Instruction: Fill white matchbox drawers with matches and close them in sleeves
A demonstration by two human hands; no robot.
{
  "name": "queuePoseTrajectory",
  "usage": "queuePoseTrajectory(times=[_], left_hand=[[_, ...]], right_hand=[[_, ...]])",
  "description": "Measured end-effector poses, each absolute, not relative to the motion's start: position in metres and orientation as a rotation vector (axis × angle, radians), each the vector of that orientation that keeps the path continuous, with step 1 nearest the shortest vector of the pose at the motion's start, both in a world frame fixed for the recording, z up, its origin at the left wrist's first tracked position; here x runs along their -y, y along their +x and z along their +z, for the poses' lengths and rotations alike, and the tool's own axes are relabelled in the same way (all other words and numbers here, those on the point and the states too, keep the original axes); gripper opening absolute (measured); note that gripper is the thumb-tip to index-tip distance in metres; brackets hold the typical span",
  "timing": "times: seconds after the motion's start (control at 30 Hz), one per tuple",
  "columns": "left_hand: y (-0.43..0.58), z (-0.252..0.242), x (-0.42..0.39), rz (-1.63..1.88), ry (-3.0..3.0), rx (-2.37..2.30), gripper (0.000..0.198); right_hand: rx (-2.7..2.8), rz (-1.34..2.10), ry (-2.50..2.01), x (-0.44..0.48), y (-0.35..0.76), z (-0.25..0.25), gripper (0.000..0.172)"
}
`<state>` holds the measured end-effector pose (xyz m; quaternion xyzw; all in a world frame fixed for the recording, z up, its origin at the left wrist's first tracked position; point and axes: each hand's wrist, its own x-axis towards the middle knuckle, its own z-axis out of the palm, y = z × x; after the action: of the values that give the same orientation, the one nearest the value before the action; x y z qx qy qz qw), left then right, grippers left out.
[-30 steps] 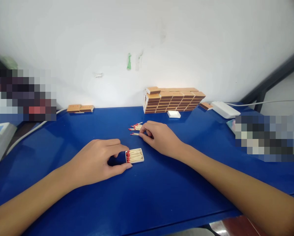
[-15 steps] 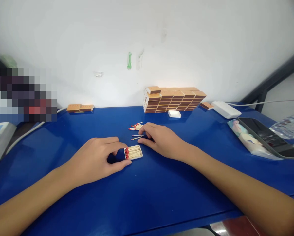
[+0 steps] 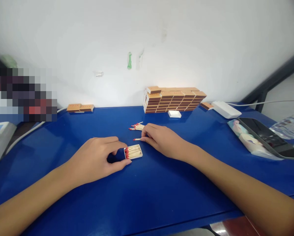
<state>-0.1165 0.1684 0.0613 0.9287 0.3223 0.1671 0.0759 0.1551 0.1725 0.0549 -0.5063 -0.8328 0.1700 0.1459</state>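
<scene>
On the blue table, a white matchbox tray [image 3: 137,158] holds a layer of red-tipped matches [image 3: 134,151], heads to the left. My left hand [image 3: 100,159] grips the tray's left end between thumb and fingers. Just above and right of it, my right hand [image 3: 161,141] pinches matches [image 3: 136,139] by their plain ends; red heads point left, and my fingertips hide how many there are. Behind that hand lies a small loose pile of matches [image 3: 137,127], partly covered by my fingers.
A stack of matchboxes [image 3: 174,100] stands against the wall, with a white empty tray [image 3: 174,114] before it. Two matchboxes [image 3: 80,108] lie at back left. On the right are a white device [image 3: 226,109], a phone [image 3: 269,136] and a clear plastic bottle [image 3: 290,124].
My right thumb and fingers have closed together on the matches that lay apart near the tray, drawing slightly right. My left hand and the tray have stayed put.
</scene>
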Motion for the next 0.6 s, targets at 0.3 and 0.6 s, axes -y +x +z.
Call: queuePoseTrajectory(times=[0.3, 0.6], left_hand=[[-0.118, 0.062, -0.166, 0.528, 2.748, -0.948, 0.035], [-0.118, 0.065, -0.166, 0.545, 2.744, -0.826, 0.022]], right_hand=[[2.424, 0.461, -1.500, -0.171, 0.153, 0.054, 0.015], [2.346, 0.606, -1.337, -0.155, 0.153, 0.077, 0.014]])
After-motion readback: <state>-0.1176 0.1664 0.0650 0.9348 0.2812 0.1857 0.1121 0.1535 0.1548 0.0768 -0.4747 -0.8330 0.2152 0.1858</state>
